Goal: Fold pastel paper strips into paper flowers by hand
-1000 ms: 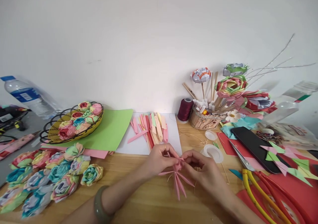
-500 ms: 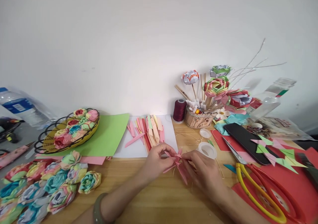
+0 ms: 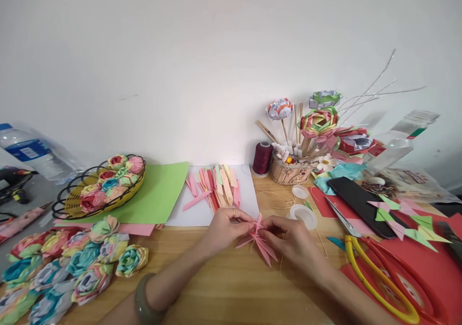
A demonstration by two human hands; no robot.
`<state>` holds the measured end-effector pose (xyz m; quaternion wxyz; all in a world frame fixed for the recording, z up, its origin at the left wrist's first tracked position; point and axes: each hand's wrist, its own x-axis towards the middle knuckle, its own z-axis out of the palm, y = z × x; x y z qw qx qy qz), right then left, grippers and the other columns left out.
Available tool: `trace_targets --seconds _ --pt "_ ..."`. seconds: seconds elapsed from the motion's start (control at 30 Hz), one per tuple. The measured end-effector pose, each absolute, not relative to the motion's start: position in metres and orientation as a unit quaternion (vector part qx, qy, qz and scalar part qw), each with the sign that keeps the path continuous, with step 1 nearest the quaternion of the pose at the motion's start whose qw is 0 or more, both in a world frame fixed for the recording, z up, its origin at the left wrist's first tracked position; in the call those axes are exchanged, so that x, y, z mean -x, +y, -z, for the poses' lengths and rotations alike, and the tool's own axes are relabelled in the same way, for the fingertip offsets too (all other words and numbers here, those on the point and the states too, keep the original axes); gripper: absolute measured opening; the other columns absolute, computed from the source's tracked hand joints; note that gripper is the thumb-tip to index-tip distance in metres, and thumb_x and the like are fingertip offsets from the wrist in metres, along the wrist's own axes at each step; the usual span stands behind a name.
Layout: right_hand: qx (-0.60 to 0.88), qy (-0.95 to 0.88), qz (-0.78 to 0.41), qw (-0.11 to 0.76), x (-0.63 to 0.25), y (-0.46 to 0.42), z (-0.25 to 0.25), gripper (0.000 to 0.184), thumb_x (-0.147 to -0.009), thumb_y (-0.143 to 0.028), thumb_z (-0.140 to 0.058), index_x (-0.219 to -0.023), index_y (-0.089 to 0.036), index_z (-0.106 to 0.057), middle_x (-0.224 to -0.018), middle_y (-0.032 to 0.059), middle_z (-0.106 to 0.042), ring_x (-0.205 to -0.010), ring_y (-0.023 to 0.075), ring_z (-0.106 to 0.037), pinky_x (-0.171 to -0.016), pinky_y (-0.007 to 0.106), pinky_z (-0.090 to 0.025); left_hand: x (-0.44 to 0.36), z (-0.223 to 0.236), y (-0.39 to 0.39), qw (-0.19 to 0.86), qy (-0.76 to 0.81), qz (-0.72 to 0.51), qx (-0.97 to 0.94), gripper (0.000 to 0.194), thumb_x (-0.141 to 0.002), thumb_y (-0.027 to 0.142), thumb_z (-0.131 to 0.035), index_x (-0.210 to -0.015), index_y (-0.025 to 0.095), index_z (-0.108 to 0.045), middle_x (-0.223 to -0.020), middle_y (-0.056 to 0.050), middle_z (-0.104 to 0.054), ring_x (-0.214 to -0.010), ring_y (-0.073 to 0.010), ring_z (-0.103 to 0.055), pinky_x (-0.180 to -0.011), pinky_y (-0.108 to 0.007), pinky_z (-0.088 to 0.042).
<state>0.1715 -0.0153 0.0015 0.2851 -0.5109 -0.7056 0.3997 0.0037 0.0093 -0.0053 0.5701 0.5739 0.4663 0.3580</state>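
Observation:
A pink folded-paper piece with several pointed strips (image 3: 265,250) hangs between my two hands, just above the wooden table. My left hand (image 3: 231,229) pinches it from the left, a ring on one finger. From the right, my right hand (image 3: 290,236) pinches the same piece near its top. Thin thread trails below it, close to my right fingers. Right behind my hands, folded paper strips (image 3: 212,185) in pink, red, peach and yellow lie on a white sheet (image 3: 176,214). My fingertips cover part of the pink piece's centre.
On the left are a yellow basket (image 3: 74,202) of paper flowers and more paper flowers (image 3: 94,281). At right lie scissors (image 3: 341,217), a black phone (image 3: 357,205), yellow-and-red handles (image 3: 375,286) and red paper (image 3: 426,267). A maroon thread spool (image 3: 262,158) stands beside a flower pot (image 3: 291,171).
My right fingers have shifted slightly and curled closer to the pink paper piece, whose lower strips now show more fully. The view has turned a little to the left.

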Motion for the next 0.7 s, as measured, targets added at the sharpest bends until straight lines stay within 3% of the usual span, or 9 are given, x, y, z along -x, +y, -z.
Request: trace_targets --seconds 0.3,0.7 --pt "0.509 -0.727 -0.373 0.272 -0.171 -0.015 0.002 0.019 -0.08 -0.026 -0.048 -0.068 -0.016 -0.058 -0.061 0.0011 -0.06 -0.056 0.0123 -0.051 -0.051 0.022 -0.038 -0.006 0.018 0.006 0.524 0.488 -0.341 -0.609 0.013 -0.065 0.025 -0.064 -0.064 0.013 -0.059 -0.065 -0.002 -0.062 -0.059 -0.0114 -0.057 -0.054 -0.021 -0.043" --pt "0.482 -0.719 -0.422 0.268 -0.174 -0.014 0.001 0.025 -0.085 -0.031 -0.044 -0.075 -0.015 -0.061 -0.064 0.001 -0.062 -0.056 0.0114 -0.05 -0.051 0.021 -0.037 -0.007 0.013 0.006 0.504 0.482 -0.348 -0.626 0.01 -0.065 0.021 -0.062 -0.063 0.012 -0.059 -0.064 -0.002 -0.061 -0.057 -0.0097 -0.054 -0.054 -0.02 -0.043"
